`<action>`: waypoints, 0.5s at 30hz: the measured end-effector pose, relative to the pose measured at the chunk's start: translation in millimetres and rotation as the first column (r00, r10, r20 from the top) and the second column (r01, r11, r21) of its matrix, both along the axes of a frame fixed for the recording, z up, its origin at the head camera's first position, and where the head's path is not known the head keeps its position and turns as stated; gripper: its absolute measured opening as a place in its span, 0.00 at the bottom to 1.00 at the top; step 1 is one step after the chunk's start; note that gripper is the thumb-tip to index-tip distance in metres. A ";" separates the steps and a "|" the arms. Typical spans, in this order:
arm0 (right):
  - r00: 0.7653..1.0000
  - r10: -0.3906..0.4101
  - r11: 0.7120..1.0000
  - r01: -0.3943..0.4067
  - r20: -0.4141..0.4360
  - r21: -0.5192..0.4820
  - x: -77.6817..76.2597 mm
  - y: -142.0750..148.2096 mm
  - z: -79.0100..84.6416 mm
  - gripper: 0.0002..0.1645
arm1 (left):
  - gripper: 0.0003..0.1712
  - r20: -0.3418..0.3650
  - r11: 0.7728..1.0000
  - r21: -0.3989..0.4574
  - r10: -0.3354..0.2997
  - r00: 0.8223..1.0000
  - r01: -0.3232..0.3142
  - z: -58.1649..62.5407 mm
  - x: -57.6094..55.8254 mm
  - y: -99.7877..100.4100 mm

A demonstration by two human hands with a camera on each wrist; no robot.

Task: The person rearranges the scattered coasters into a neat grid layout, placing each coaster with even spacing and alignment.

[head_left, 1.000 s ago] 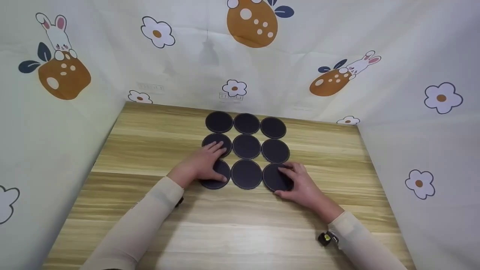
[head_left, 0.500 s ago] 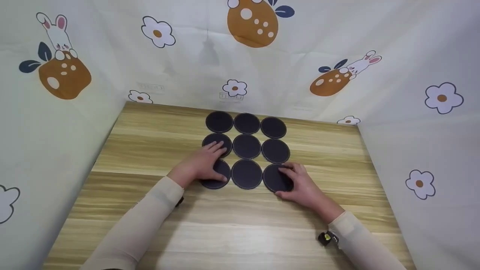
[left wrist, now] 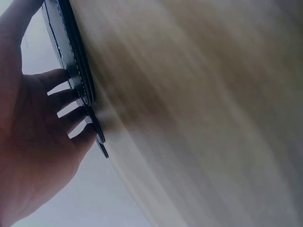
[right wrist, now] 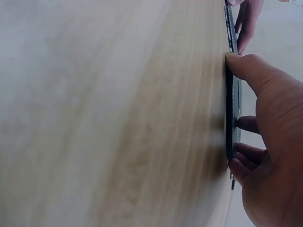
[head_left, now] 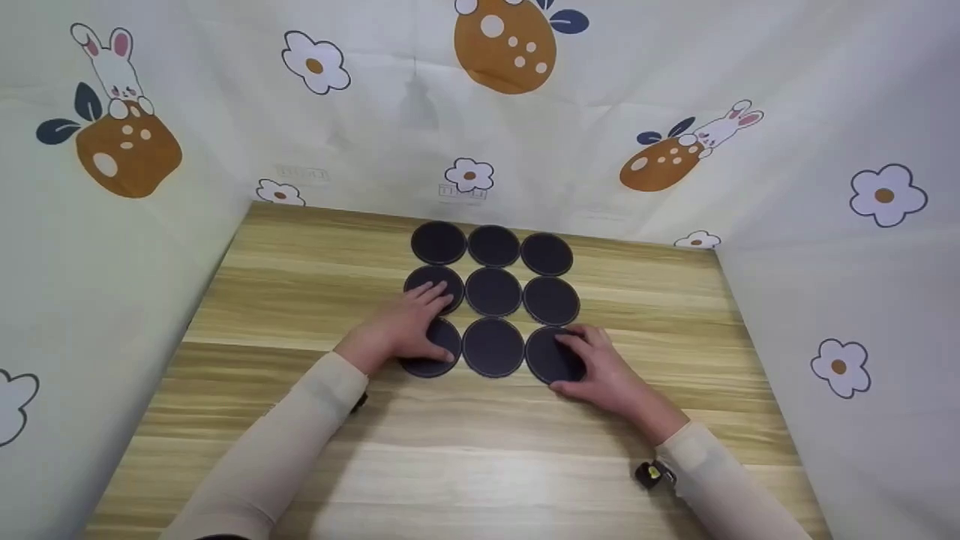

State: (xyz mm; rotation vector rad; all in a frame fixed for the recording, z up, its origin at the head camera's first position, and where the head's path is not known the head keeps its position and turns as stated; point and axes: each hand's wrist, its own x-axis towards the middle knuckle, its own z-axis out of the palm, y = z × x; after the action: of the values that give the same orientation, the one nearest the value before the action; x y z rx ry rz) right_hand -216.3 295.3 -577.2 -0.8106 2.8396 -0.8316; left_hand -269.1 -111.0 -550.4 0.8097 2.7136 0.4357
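Several round black coasters with stitched rims lie flat in three rows of three, nearly edge to edge. My left hand point(head_left: 401, 326) rests on the left side of the group. Its spread fingers lie over the middle-row left coaster point(head_left: 421, 277), and its thumb is on the front left coaster point(head_left: 444, 336). At the front right, my right hand point(head_left: 606, 375) grips a coaster point(head_left: 546, 356), thumb at the near rim and fingers at the far rim, with one fingertip on top. In the right wrist view, the thumb and fingers span this coaster point(right wrist: 230, 104) at its edge.
The coasters lie on a wood-grain table point(head_left: 480, 457), in its back half. A pale cloth point(head_left: 375, 127) printed with rabbits and flowers stands behind and on both sides. Beside the front middle coaster point(head_left: 493, 347) are both hands. A small black device point(head_left: 649, 475) hangs at the right wrist.
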 end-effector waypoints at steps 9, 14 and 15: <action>1.000 -0.002 1.000 0.002 0.027 -0.009 0.8 -2.4 1.5 0.53 | 0.66 0.011 1.000 -0.006 0.005 1.000 -0.005 3.1 -0.6 0.5; 1.000 -0.021 0.999 0.022 0.012 -0.040 -0.4 -1.2 5.3 0.53 | 0.62 0.004 0.997 0.071 0.012 1.000 -0.012 -4.4 -6.1 -3.8; 1.000 -0.027 0.998 0.028 0.011 -0.052 -0.9 0.2 6.9 0.51 | 0.61 -0.002 0.995 0.096 0.016 1.000 -0.016 -5.9 -7.3 -5.3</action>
State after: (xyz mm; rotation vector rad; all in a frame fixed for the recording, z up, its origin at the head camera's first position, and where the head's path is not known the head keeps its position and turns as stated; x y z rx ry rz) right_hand -217.2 295.4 -570.3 -0.7727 2.8376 -0.9144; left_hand -276.5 -116.3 -556.3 0.8144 2.7207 0.5736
